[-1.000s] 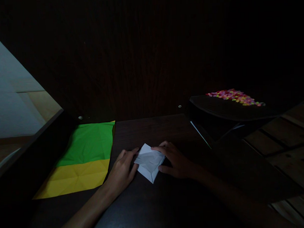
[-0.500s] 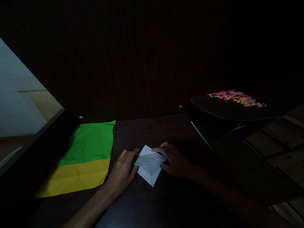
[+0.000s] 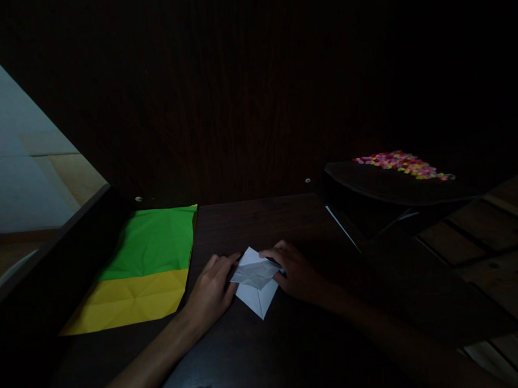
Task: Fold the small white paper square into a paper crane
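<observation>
Paper (image 3: pixel 255 278), tip (image 3: pixel 262 311) and length seemingly nearward

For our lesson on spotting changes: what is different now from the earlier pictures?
The white paper's loose flap has moved up, away from the person, baring more of the paper below. The right hand has shifted its thumb up from the paper's lower edge to the flap's right side. Neither hand has left the paper. The left hand, green paper, yellow paper and colourful pile look unchanged.

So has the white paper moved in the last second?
Yes: judged against the green sheet, the white paper has slipped slightly toward the person.
</observation>
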The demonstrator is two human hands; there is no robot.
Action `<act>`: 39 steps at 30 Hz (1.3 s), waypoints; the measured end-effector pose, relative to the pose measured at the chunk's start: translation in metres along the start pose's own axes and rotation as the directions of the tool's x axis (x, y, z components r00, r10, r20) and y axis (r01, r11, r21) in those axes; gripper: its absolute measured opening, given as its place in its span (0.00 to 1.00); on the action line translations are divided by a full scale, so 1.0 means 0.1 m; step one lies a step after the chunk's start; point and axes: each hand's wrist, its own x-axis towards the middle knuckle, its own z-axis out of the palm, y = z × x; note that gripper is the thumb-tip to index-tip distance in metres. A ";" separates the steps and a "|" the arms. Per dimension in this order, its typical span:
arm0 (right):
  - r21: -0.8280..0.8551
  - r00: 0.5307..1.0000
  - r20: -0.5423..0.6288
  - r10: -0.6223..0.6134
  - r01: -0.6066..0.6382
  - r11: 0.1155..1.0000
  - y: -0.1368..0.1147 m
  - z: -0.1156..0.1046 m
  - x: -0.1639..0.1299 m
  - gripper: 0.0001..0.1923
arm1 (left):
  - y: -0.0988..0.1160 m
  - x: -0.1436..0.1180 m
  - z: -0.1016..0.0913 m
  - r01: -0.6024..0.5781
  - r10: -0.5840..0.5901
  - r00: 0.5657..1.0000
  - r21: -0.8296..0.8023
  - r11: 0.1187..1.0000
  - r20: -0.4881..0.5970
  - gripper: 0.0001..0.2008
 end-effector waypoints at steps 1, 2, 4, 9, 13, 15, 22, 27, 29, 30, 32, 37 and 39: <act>-0.002 1.000 -0.006 0.000 0.000 1.000 0.00 0.00 0.00 0.24 | 0.00 0.00 0.00 -0.001 0.001 1.000 0.003 1.000 0.000 0.25; -0.003 1.000 -0.011 0.000 0.000 1.000 -0.01 0.00 0.00 0.24 | 0.00 0.00 0.00 -0.001 0.001 1.000 0.005 1.000 0.001 0.25; -0.001 1.000 -0.022 0.008 -0.008 1.000 -0.02 0.00 0.00 0.23 | 0.00 0.01 0.00 0.001 -0.001 1.000 0.004 1.000 0.003 0.26; 0.011 0.999 -0.051 0.015 -0.014 1.000 -0.02 0.03 0.01 0.24 | 0.02 0.02 0.00 0.021 -0.021 1.000 0.006 1.000 -0.006 0.25; 0.025 0.998 -0.065 0.007 -0.005 1.000 -0.04 0.04 0.02 0.22 | 0.02 0.03 0.02 0.025 -0.025 1.000 0.023 0.999 -0.009 0.23; 0.034 0.998 -0.065 0.013 -0.011 0.999 -0.05 0.03 0.02 0.20 | 0.02 0.03 0.02 0.022 -0.021 1.000 0.033 0.999 -0.020 0.21; 0.066 0.994 -0.076 0.074 -0.069 0.995 -0.07 0.05 0.02 0.12 | 0.05 0.05 0.02 0.041 -0.039 0.998 0.046 0.998 -0.046 0.15; 0.078 0.993 -0.091 0.075 -0.068 0.995 -0.07 0.07 0.01 0.12 | 0.09 0.06 0.00 0.055 -0.052 0.997 0.045 0.997 -0.048 0.14; 0.065 0.992 -0.093 0.087 -0.081 0.995 -0.07 0.07 0.01 0.12 | 0.10 0.05 -0.01 0.063 -0.061 0.997 0.047 0.997 -0.043 0.14; 0.057 0.991 -0.094 0.099 -0.094 0.994 -0.08 0.07 0.01 0.12 | 0.10 0.05 -0.01 0.071 -0.069 0.997 0.048 0.996 -0.038 0.15; 0.047 0.989 -0.090 0.121 -0.117 0.992 -0.08 0.07 0.01 0.12 | 0.10 0.05 -0.01 0.094 -0.094 0.995 0.044 0.995 -0.022 0.16; 0.093 0.984 -0.104 0.146 -0.137 0.986 -0.10 0.05 0.01 0.11 | 0.12 0.04 -0.02 0.155 -0.154 0.988 0.013 0.988 -0.024 0.16; 0.131 0.983 -0.111 0.145 -0.131 0.983 -0.10 0.04 0.01 0.10 | 0.12 0.04 -0.03 0.173 -0.173 0.985 0.001 0.985 -0.024 0.17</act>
